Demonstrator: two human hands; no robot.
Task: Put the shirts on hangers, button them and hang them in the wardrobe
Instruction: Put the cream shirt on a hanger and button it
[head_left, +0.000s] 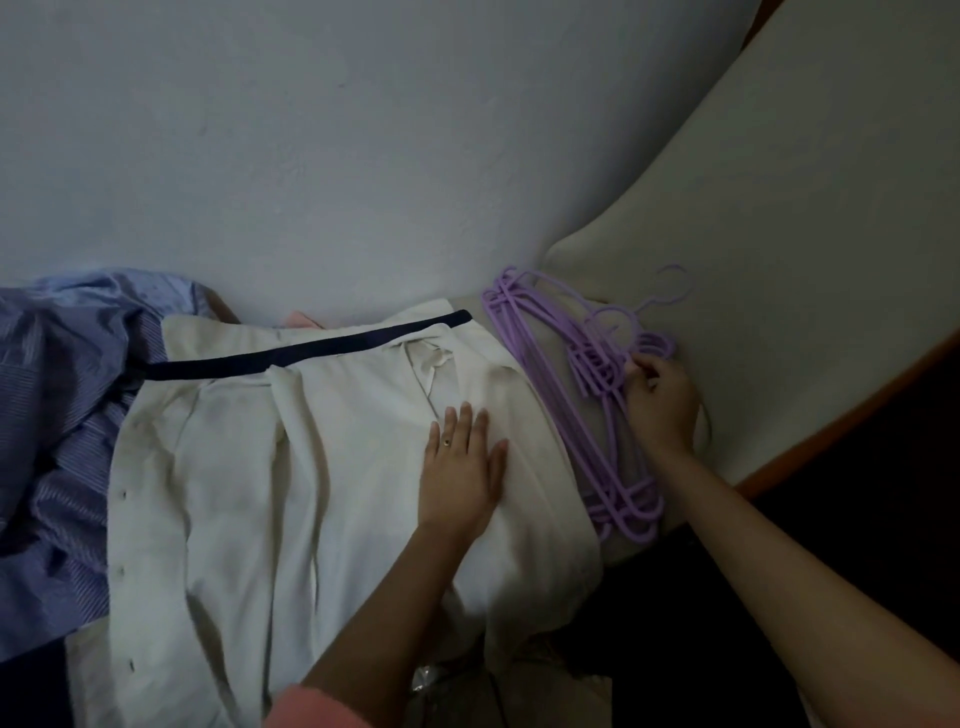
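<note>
Hangers (582, 395) lie at two o'clock, running six to twelve; your right hand (660, 405) pinches one, left hand (460, 467) flat on the white shirt (332, 467)

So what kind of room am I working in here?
Probably a bedroom: a cream shirt lies spread on a mattress against a plain wall, with a pile of purple hangers beside it.
</note>
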